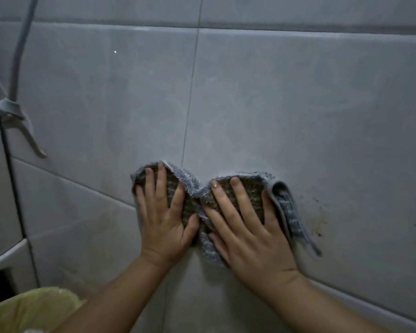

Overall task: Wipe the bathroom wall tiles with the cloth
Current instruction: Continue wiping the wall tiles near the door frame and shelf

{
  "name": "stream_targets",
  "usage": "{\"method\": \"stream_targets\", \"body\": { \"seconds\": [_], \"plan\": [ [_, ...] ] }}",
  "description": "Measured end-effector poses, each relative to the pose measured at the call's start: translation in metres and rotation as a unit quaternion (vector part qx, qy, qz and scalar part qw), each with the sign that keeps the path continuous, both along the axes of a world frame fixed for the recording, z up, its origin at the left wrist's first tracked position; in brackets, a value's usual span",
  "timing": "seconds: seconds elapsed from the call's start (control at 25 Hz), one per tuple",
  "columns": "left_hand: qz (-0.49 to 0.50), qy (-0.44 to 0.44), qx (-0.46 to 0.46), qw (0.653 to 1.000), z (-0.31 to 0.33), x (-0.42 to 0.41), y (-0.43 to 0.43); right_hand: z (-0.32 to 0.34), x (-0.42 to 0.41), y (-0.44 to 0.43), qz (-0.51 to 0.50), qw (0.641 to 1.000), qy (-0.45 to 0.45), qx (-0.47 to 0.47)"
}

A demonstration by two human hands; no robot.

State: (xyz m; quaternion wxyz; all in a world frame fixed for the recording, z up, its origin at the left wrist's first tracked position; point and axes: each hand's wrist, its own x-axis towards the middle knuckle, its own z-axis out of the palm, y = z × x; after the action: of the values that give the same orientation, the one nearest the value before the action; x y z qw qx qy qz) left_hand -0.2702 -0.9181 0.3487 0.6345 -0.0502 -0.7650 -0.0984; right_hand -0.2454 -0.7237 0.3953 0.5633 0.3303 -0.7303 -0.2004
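The left hand (163,222) and right hand (247,234) lay flat with fingers spread, curled round nothing, pressing the cloth (283,205) against the wall tiles (298,104). The cloth's long axis ran from 9 to 3 o'clock beneath both palms. Dark specks (318,224) marked the tile just beside its hanging fold at 3 o'clock, nearer the right hand, so a stroke that way seemed likeliest.

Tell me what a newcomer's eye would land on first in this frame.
The left hand and right hand lie flat side by side, pressing a grey-blue cloth against the wall tiles, low in the middle of the view. Next come the dark brown specks on the tile just right of the cloth, and a hose with its fitting at the left edge.
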Motion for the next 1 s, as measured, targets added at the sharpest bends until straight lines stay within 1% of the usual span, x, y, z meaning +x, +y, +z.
{"method": "stream_targets", "body": {
  "seconds": [0.08, 0.2, 0.28, 0.36, 0.48, 0.56, 0.64, 0.72, 0.8, 0.88, 0.92, 1.0],
  "plan": [
    [0.002, -0.006, 0.002, 1.0, 0.0, 0.004, 0.022, -0.002, 0.002, 0.017, 0.01, 1.0, 0.001, -0.009],
    [-0.003, -0.017, -0.013, 1.0, 0.014, 0.012, 0.054, 0.012, 0.009, 0.055, -0.005, 0.999, 0.016, -0.031],
    [-0.018, -0.012, -0.038, 0.999, 0.039, 0.017, 0.084, 0.034, 0.015, 0.086, -0.016, 0.998, 0.035, -0.051],
    [-0.025, 0.012, -0.055, 0.998, 0.077, 0.02, 0.118, 0.066, 0.016, 0.115, -0.021, 0.995, 0.065, -0.075],
    [-0.02, 0.027, -0.041, 0.999, 0.12, 0.024, 0.156, 0.106, 0.019, 0.158, -0.048, 0.988, 0.1, -0.111],
    [-0.016, 0.012, -0.049, 0.999, 0.111, 0.027, 0.172, 0.098, 0.024, 0.183, -0.056, 0.987, 0.094, -0.119],
    [-0.016, -0.015, -0.088, 0.996, 0.073, 0.034, 0.187, 0.055, 0.029, 0.205, -0.056, 0.991, 0.061, -0.107],
    [-0.007, -0.048, -0.137, 0.989, 0.029, 0.039, 0.195, 0.002, 0.031, 0.213, -0.063, 0.996, 0.022, -0.067],
    [0.004, -0.059, -0.156, 0.986, 0.003, 0.041, 0.194, -0.027, 0.032, 0.214, -0.064, 0.997, 0.01, -0.038],
    [0.006, -0.055, -0.166, 0.985, 0.006, 0.043, 0.191, -0.021, 0.031, 0.214, -0.045, 0.999, 0.013, -0.025],
    [0.002, -0.048, -0.172, 0.984, 0.018, 0.043, 0.192, -0.008, 0.031, 0.215, -0.034, 0.999, 0.021, -0.025],
    [-0.009, -0.026, -0.151, 0.988, 0.056, 0.041, 0.205, 0.024, 0.03, 0.223, -0.024, 0.996, 0.045, -0.069]
  ]
}}
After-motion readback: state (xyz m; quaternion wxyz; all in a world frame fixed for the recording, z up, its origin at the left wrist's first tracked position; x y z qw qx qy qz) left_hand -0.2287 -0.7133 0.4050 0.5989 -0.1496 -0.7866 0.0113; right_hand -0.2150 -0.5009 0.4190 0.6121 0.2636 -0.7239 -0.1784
